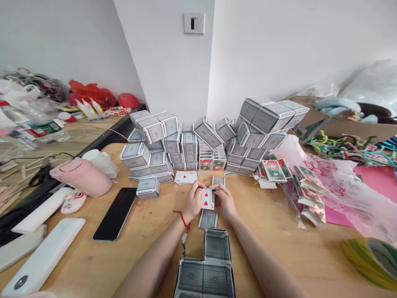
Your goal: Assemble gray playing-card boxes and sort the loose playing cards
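Between my hands is a playing card point(206, 199) with red hearts, its face toward me. My left hand point(194, 199) pinches its left edge, and my right hand point(224, 199) pinches its right edge. Face down on the table just below lies another card point(208, 219); one more face-down card point(218, 180) lies beyond my right hand. A small stack of face-up heart cards point(185, 177) sits behind my left hand. Nearest me stands a joined block of folded cards point(215, 271), patterned backs outward. Beyond my hands, a low wall of card boxes point(189, 145) is built up.
A black phone point(115, 214), a pink cup point(82, 176) and a white power bank point(45, 257) lie to the left. On the right are card packs point(274, 170), emptied boxes point(310, 194), a plastic bag point(338, 182) and a tape roll point(370, 260). Behind them rises a white wall point(173, 62).
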### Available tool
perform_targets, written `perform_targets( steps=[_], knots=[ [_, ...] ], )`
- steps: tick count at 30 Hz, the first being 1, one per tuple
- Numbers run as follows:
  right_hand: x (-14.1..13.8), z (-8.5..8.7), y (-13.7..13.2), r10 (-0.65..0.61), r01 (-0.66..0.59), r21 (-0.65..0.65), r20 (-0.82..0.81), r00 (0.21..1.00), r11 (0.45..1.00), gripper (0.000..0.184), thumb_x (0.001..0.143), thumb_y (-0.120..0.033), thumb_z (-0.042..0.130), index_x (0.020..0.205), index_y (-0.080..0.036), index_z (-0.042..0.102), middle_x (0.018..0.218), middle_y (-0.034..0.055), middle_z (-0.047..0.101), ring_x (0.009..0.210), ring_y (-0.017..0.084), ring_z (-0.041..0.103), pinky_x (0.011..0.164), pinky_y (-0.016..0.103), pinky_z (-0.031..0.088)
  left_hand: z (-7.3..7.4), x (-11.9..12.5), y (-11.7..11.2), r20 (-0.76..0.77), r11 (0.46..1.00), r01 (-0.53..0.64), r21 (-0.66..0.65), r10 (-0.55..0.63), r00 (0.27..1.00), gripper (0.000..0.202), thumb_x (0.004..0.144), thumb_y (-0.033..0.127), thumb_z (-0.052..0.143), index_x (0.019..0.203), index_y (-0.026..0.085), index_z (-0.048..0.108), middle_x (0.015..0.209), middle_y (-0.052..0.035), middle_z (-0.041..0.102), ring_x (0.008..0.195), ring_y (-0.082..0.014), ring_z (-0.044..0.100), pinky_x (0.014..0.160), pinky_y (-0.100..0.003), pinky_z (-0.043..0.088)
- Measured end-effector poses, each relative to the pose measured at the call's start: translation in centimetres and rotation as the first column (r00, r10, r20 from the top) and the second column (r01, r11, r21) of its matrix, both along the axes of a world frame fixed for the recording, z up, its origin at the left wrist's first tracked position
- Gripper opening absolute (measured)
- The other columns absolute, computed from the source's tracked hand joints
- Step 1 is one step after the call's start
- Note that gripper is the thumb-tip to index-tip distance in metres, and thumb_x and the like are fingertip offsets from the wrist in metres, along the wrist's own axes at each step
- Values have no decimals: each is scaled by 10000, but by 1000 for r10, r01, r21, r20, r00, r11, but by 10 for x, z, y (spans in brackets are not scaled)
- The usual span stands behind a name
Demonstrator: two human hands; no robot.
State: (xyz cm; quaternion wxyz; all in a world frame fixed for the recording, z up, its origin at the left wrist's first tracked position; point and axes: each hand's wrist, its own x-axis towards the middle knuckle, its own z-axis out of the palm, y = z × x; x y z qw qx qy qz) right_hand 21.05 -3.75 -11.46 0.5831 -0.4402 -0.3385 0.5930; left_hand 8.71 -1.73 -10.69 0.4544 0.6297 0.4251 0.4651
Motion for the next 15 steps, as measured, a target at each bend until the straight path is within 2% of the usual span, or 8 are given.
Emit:
perform_targets(
  steps=[4, 6, 10, 15],
  knots=[
    [-3, 7, 1, 63, -71, -62, -117, 991, 996, 272, 699, -372, 517, 886, -179, 556, 610, -4, 567, 504, 132, 530, 449, 234, 408, 4, -2, 1, -2, 998, -34, 46, 34, 999, 132, 761, 141, 323, 746, 181, 448, 758, -15, 499, 718, -132, 472, 657, -236, 384],
    [-3, 8, 3, 77, -93, -107, -144, 987, 990, 293, 701, -416, 549, 872, -178, 547, 604, 2, 581, 517, 143, 557, 464, 249, 433, 6, -2, 1, -17, 995, -25, 93, 26, 1000, 136, 763, 145, 327, 735, 181, 455, 773, -21, 507, 746, -138, 478, 684, -244, 384],
    [4, 9, 6, 195, -227, -128, -223, 955, 965, 234, 681, -374, 621, 726, -163, 528, 613, 28, 612, 542, 149, 589, 527, 285, 473, 7, -2, 0, -55, 989, 6, 150, 3, 998, 144, 769, 155, 341, 724, 182, 475, 773, -23, 519, 764, -142, 485, 717, -253, 381],
    [16, 7, 6, 302, -347, -129, -277, 912, 929, 212, 667, -304, 661, 692, -146, 521, 631, 34, 628, 580, 146, 613, 583, 299, 487, 6, -2, 0, -74, 989, 35, 147, -24, 997, 143, 755, 150, 351, 709, 178, 483, 748, -19, 522, 745, -142, 483, 702, -253, 378]
  ],
)
